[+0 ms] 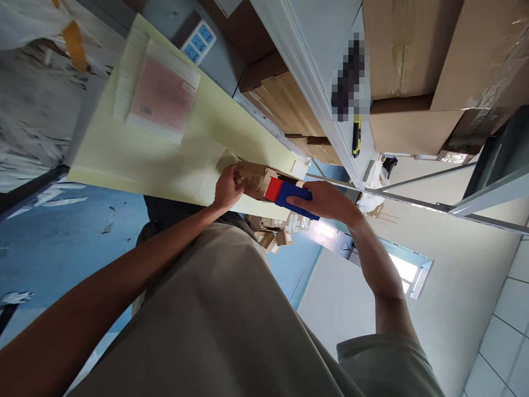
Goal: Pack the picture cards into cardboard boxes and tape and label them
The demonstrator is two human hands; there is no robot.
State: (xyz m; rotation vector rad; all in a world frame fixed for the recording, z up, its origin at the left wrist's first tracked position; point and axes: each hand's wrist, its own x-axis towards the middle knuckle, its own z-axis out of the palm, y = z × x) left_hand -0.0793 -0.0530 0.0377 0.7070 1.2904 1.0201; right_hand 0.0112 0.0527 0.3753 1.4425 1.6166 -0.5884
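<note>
In the head view, my right hand (328, 201) grips a small blue and red box (293, 198), fingers over its blue part. Its red end points left, against a small brown cardboard box (257, 177) on the pale yellow tabletop (182, 157). The cardboard box has a dark opening along its far side. Whether the red end is inside it or only beside it, I cannot tell. My left hand (228, 190) is closed on the left end of the cardboard box, thumb and fingers at its edge.
Stacked pink-and-white packs (163, 94) lie on the table's left part. A power strip (199, 43) sits behind them. Large cartons (289, 99) stand under a metal shelf (306, 60), which holds a yellow-and-black utility knife (356, 137). More cardboard boxes (275, 237) are on the floor.
</note>
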